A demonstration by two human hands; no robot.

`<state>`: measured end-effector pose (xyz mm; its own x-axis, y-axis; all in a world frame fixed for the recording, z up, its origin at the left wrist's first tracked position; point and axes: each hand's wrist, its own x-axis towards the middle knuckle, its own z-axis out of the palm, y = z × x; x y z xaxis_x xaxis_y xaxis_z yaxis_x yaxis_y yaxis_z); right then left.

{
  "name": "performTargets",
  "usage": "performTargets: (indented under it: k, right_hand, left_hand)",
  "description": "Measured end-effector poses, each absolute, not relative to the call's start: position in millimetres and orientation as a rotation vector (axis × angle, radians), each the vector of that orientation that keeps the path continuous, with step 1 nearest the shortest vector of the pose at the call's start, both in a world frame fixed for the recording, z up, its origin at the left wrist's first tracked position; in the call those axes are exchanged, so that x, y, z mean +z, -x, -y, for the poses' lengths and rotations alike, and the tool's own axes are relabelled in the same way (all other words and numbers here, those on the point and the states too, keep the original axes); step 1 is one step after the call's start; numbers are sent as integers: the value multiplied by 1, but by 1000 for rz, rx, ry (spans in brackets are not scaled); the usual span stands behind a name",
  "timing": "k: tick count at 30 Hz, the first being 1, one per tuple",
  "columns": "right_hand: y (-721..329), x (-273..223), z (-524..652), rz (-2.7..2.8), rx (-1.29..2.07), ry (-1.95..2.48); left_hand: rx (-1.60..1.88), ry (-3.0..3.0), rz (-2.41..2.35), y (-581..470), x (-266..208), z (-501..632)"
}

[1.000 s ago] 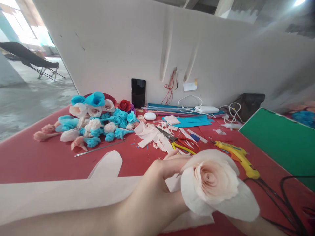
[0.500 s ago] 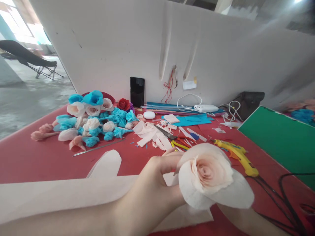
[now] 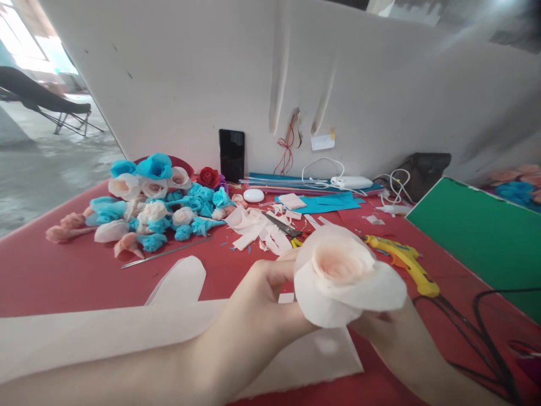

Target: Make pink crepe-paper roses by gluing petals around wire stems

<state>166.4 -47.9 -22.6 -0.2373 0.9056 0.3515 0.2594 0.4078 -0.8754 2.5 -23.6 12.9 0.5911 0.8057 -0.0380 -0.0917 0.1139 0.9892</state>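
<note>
A pale pink paper rose (image 3: 344, 268) faces up in front of me, its rolled centre ringed by wide white petals. My left hand (image 3: 264, 307) grips it from the left, thumb and fingers closed round its base. From below right, my right hand (image 3: 384, 330) reaches under the bloom; its fingers are mostly hidden behind the petals, and they seem to be at the flower's base. Beneath both hands lies a long strip of pale paper (image 3: 321, 361). Cut petal pieces (image 3: 181, 282) rest at the strip's far edge.
Blue, white and pink paper flowers (image 3: 156, 208) are heaped at the left. Scissors (image 3: 284, 225) lie among paper scraps (image 3: 257, 225). A yellow glue gun (image 3: 406, 262) with a black cable is at the right, by a green board (image 3: 477, 242). A phone (image 3: 232, 155) leans on the wall.
The rose has moved up and slightly left, and its petals have tipped. My right hand has come up from below and now shows beneath the bloom. The view has shifted slightly.
</note>
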Motion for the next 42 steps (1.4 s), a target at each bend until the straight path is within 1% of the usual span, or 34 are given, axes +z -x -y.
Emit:
performTargets:
  k: [2, 7, 12, 16, 19, 22, 26, 29, 35, 42]
  right_hand:
    - [-164, -17, 49, 1631, 967, 1019]
    - [-163, -8, 52, 1296, 1395, 970]
    - [-172, -8, 53, 1176, 1606, 857]
    - [-174, -7, 51, 1067, 1615, 819]
    - [-171, -4, 50, 1008, 1660, 798]
    - [-167, -3, 52, 992, 1748, 790]
    - [-165, -8, 54, 1049, 1726, 900]
    - [-165, -11, 53, 1137, 1656, 976]
    - [-167, -14, 56, 1092, 1624, 911]
    - [-164, -15, 56, 1100, 1681, 884]
  left_hand:
    - [775, -1273, -677, -2, 10, 23]
    - [734, -1158, -484, 1, 9, 20]
    - [731, -1060, -358, 4, 5, 19]
    - [762, -1035, -436, 4, 1, 19]
    - [748, -1187, -576, 5, 5, 20]
    - [708, -1316, -606, 3, 12, 21]
    - [744, -1407, -607, 0, 15, 21]
    - [769, -1400, -626, 0, 13, 21]
    - [775, -1365, -581, 3, 8, 22]
    - [824, -1293, -634, -1, 11, 23]
